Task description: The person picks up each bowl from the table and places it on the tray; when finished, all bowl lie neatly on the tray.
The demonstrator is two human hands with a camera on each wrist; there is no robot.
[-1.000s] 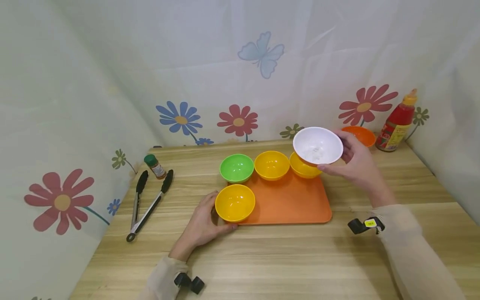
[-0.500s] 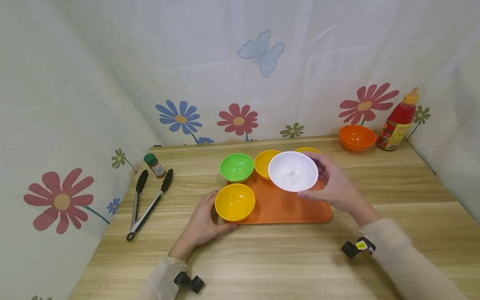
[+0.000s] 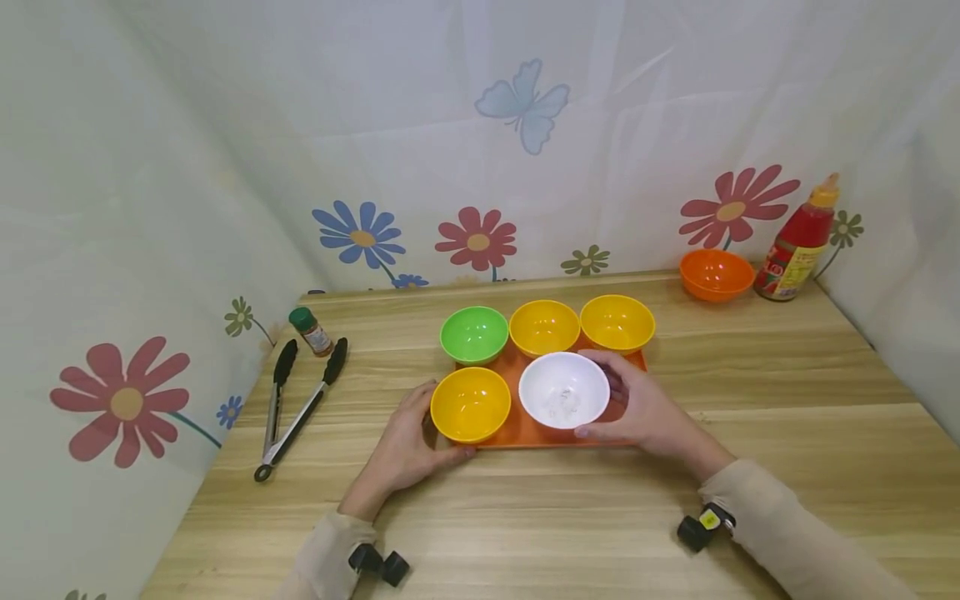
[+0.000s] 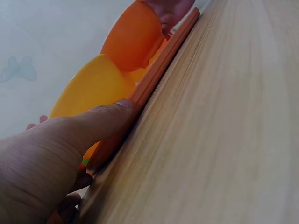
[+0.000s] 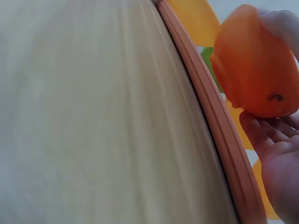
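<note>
My right hand point(image 3: 637, 408) grips a bowl point(image 3: 564, 390), white inside and orange outside, between thumb and fingers. In the right wrist view the orange outside point(image 5: 259, 65) is tilted and appears raised above the tray. At the front left corner of the orange tray point(image 3: 512, 432), my left hand point(image 3: 408, 437) holds the rim, its thumb point(image 4: 110, 114) along the front edge point(image 4: 161, 65); its other fingers are mostly hidden. A yellow bowl point(image 3: 470, 406) sits on the tray beside that hand. Behind stand a green bowl point(image 3: 474, 336) and two yellow bowls point(image 3: 544, 329), in a row.
Black-tipped tongs point(image 3: 300, 417) lie spread on the left of the wooden table point(image 3: 525, 525), near a small green-capped spice jar point(image 3: 311, 332). An orange bowl point(image 3: 717, 275) and a red sauce bottle point(image 3: 797, 250) stand at the back right, by the flowered curtain point(image 3: 405, 125).
My right hand has carried the white-lined bowl leftward and toward me, from over the back right yellow bowl to the tray's front, beside the front yellow bowl. My left hand has stayed put.
</note>
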